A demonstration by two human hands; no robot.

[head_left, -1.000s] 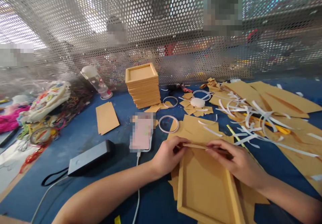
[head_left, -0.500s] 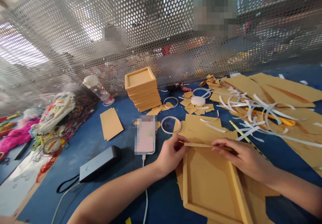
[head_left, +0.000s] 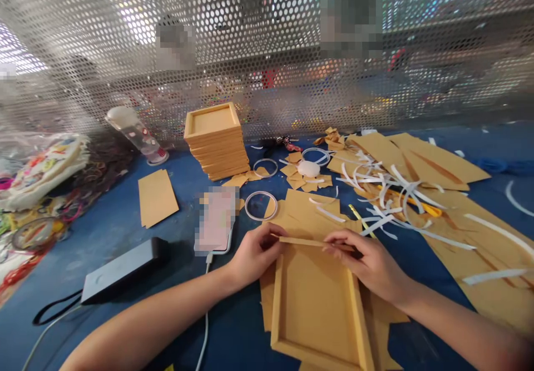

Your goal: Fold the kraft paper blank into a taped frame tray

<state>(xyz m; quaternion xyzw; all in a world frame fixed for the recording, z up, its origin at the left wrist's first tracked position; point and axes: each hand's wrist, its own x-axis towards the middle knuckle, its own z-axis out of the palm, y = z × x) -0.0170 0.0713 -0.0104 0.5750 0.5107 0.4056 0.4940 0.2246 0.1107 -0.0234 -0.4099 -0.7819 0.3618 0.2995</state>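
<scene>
A shallow cardboard tray [head_left: 319,298] with raised rims lies in front of me on loose brown cardboard sheets. My left hand [head_left: 258,251] pinches the far left corner of its rim, thumb and fingers closed on it. My right hand [head_left: 365,257] grips the same far edge near the right corner, fingers bent over the rim. Between the two hands the far rim stands as a narrow folded strip. The fingertips partly hide both far corners.
A stack of similar trays [head_left: 219,143] stands at the back, beside a tilted clear bottle [head_left: 139,137]. Left lie a charging phone [head_left: 217,218], a grey box-shaped device [head_left: 120,271] and cardboard pieces [head_left: 157,197]. White strips [head_left: 404,193] and tape rings [head_left: 261,206] litter the blue table.
The view has swung to the right, so everything appears further left. Both hands keep their hold on the tray's far rim, with hardly any visible change in the fingers.
</scene>
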